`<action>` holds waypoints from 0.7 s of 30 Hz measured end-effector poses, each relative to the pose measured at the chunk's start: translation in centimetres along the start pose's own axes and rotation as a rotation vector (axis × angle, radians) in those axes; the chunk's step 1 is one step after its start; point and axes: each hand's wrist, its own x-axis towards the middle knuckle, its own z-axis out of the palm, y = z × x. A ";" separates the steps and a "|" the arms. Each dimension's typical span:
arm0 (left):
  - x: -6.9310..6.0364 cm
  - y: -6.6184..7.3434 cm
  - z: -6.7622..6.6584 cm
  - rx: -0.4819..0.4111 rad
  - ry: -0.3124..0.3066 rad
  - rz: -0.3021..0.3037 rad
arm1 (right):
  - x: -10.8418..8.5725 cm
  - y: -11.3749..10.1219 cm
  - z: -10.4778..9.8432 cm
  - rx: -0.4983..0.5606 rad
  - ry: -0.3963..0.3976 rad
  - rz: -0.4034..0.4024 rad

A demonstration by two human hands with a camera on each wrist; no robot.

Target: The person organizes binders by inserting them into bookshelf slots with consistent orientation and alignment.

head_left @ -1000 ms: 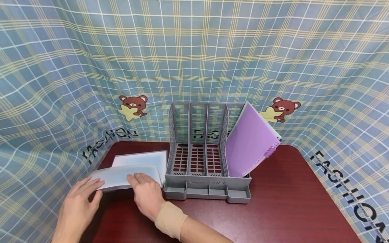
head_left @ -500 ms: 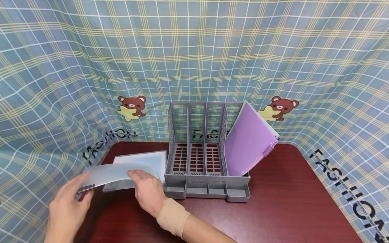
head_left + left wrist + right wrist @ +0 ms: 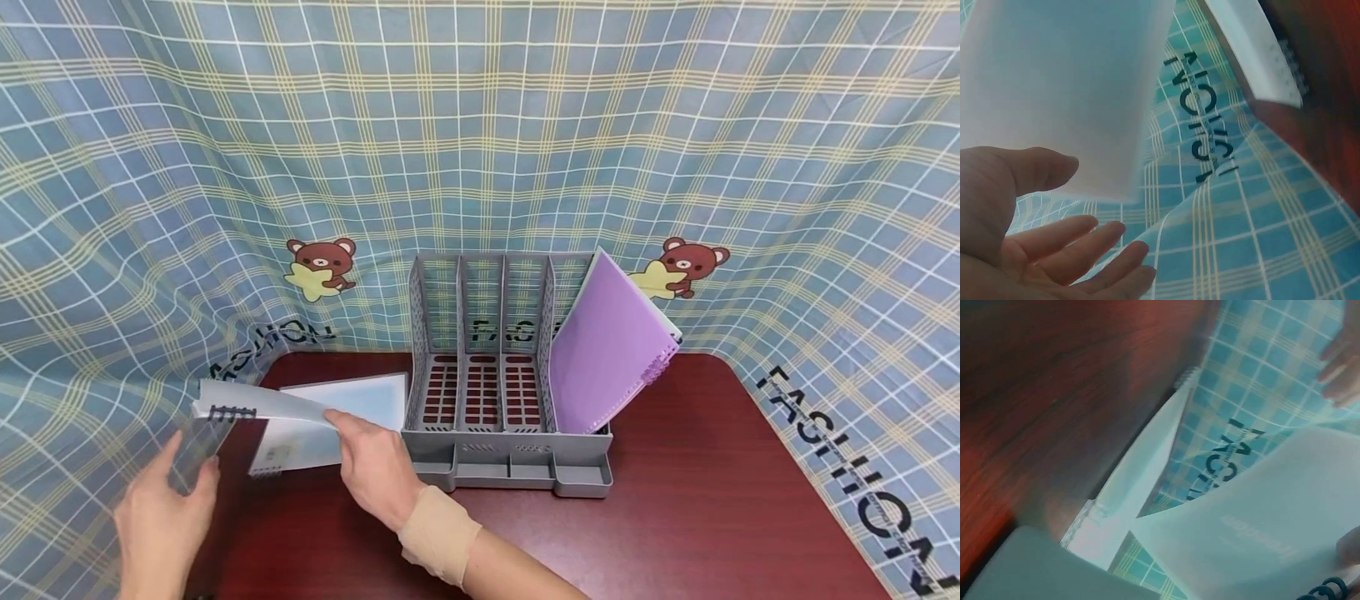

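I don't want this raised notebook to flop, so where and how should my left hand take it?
Probably best by the end beside the dark coils, coming from the left and slightly below, pinching across its two faces. The notebook is thin, that end juts toward your open left hand, and your right hand pinches it farther right.

The head camera looks forward and down over the table (image 3: 660,517); both wrist cameras see one notebook (image 3: 1272,506) up close.
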 end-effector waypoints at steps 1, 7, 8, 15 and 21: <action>0.0 0.0 0.1 0.001 -0.013 -0.006 | 0.0 -0.1 -0.2 0.028 0.004 0.005; 0.2 -0.3 0.9 0.023 -0.091 -0.032 | 0.0 -0.6 -1.9 0.191 0.056 0.059; 0.2 -0.2 1.0 0.026 -0.106 -0.038 | 0.0 -0.7 -2.3 0.215 0.065 0.071; 0.2 0.2 2.3 -0.002 -0.104 -0.015 | 0.0 -0.6 -4.5 0.326 0.111 0.124; -0.2 1.1 4.3 -0.059 -0.086 0.013 | -1.0 0.2 -6.4 0.436 0.070 0.196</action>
